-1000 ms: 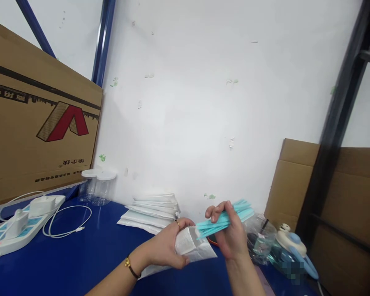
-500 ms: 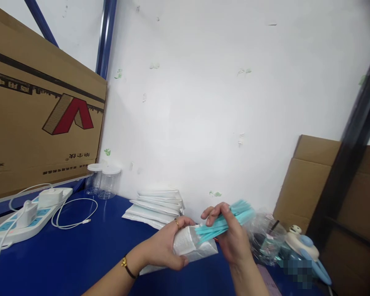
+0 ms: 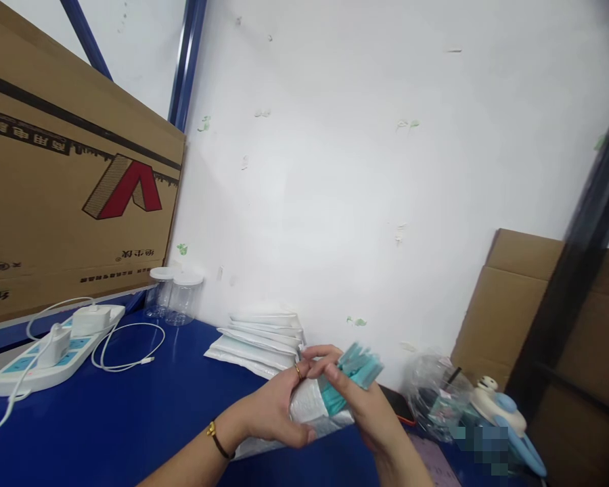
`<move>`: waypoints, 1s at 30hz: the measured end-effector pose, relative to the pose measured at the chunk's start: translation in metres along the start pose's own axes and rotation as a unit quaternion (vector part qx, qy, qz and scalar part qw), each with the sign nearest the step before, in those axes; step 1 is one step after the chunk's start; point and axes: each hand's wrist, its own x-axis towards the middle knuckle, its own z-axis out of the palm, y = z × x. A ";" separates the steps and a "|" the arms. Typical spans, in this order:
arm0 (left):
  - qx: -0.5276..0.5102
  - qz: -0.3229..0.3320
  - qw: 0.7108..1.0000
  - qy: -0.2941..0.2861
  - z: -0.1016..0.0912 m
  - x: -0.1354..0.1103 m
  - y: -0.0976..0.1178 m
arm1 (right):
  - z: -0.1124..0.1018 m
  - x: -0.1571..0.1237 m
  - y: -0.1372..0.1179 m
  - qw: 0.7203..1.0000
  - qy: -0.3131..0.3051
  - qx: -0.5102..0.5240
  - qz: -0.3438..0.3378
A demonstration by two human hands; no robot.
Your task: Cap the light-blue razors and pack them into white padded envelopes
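My left hand (image 3: pixel 271 412) is closed around a white, crinkled plastic pouch (image 3: pixel 307 404), thumb below and fingers above. The pouch is tilted, with its mouth toward the right. A bundle of thin teal sticks (image 3: pixel 364 368) sits partly inside that mouth, the outer ends sticking out to the upper right. My right hand (image 3: pixel 368 409) curls round the bundle, its fingertips beside my left hand at the pouch. Their exact kind is unclear because the outer ends are blurred. Behind my hands lies a stack of flat white packets (image 3: pixel 258 343).
On the blue table (image 3: pixel 147 419) are a power strip (image 3: pixel 84 345) with white cables and two clear jars (image 3: pixel 184 301). To the right are a phone (image 3: pixel 402 408), a clear plastic bag (image 3: pixel 431 392) and a blue-and-cream device (image 3: pixel 502 406). A large carton (image 3: pixel 55 203) stands left.
My right hand has moved left and pushed the teal bundle deeper into the pouch, so less of it sticks out. The view has shifted slightly.
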 end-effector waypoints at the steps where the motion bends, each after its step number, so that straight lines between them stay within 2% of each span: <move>1: -0.009 -0.002 1.000 -0.003 0.000 0.000 -0.001 | 0.001 0.000 0.000 1.000 -0.013 -0.010 0.013; 5: -0.048 -0.013 0.999 -0.006 0.000 -0.001 -0.007 | -0.002 -0.001 -0.005 0.998 -0.040 -0.015 0.043; 15: -0.115 -0.006 0.993 0.006 -0.003 -0.001 -0.013 | -0.001 -0.002 -0.010 0.996 0.021 -0.081 0.015; 21: -0.258 -0.019 0.965 0.040 -0.002 -0.003 -0.018 | 0.004 -0.007 -0.021 0.996 0.034 -0.074 -0.023; 24: -0.315 -0.017 0.949 0.030 0.004 -0.003 -0.016 | 0.007 -0.009 -0.025 0.995 0.041 -0.089 -0.021; 27: -0.339 -0.012 0.941 0.001 0.009 -0.003 -0.013 | 0.004 -0.010 -0.028 0.994 0.013 -0.105 -0.038; 30: -0.361 -0.019 0.932 -0.005 0.008 -0.004 -0.011 | -0.006 -0.010 -0.031 0.988 -0.068 -0.121 -0.064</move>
